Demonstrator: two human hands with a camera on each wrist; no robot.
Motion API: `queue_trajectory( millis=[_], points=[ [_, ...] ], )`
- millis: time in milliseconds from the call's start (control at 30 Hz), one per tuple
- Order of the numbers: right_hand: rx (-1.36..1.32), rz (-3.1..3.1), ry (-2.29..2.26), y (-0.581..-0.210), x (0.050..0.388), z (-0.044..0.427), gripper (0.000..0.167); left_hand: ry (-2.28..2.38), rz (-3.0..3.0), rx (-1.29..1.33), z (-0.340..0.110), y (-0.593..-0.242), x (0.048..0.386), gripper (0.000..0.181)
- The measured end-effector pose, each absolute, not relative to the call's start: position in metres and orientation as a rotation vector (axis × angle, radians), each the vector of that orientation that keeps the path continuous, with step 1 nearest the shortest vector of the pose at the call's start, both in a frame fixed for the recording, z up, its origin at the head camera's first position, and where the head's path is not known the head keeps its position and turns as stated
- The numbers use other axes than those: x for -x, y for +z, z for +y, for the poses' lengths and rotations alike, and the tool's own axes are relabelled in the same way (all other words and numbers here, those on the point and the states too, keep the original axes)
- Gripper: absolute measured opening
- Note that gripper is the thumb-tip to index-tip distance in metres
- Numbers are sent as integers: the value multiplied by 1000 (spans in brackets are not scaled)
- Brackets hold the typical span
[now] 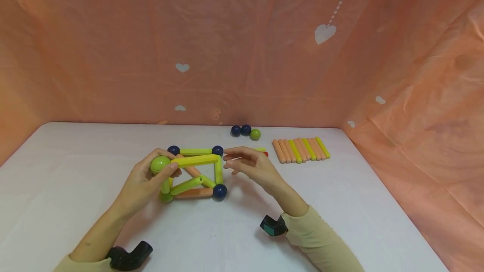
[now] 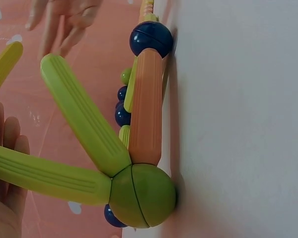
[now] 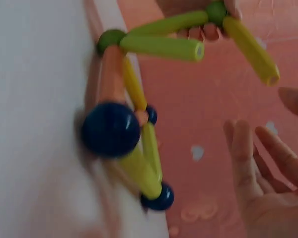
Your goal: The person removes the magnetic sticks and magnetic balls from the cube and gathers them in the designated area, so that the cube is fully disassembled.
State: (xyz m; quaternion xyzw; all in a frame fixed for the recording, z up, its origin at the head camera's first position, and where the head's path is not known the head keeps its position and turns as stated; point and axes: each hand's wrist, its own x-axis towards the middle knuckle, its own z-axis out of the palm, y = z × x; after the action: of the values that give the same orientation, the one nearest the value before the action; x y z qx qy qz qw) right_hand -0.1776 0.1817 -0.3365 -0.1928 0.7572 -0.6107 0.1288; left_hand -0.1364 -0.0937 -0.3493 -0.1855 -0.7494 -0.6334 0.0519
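Note:
My left hand (image 1: 149,175) holds a light green ball (image 1: 160,165) between thumb and fingers, raised above the table. A yellow rod (image 1: 194,160) juts rightward from that ball, its far end free. Below, a frame of magnetic rods and balls lies on the table, with dark blue balls (image 1: 219,192), a green ball (image 2: 143,196) and an orange rod (image 2: 146,106). From the frame's green ball, one green rod (image 3: 164,47) slants up to a loose end, while another curved green rod (image 2: 49,173) rises to the held ball. My right hand (image 1: 251,165) hovers just right of the frame, fingers apart, holding nothing.
Two dark blue balls (image 1: 240,130) and a light green ball (image 1: 255,134) sit at the back. Orange and yellow rods (image 1: 301,150) lie in a row at back right. Partly behind the right hand are a yellow-green rod (image 1: 261,149) and something red (image 1: 266,154).

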Motion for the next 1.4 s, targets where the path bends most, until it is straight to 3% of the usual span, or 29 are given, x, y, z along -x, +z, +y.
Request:
queue_trajectory(
  millis=[667,1167,1400],
  points=[
    [720,2066,-1720,-342,170,151,30,-1987,-2171,718,-92,-351,139,10],
    [881,2145,-1634,-340,169,160,25,-1685,-2457,584,-93,-344,138,13],
    [694,2177,-1759,-339,171,187,27,-1591,-2503,573,-101,-341,134,10]
  ],
)
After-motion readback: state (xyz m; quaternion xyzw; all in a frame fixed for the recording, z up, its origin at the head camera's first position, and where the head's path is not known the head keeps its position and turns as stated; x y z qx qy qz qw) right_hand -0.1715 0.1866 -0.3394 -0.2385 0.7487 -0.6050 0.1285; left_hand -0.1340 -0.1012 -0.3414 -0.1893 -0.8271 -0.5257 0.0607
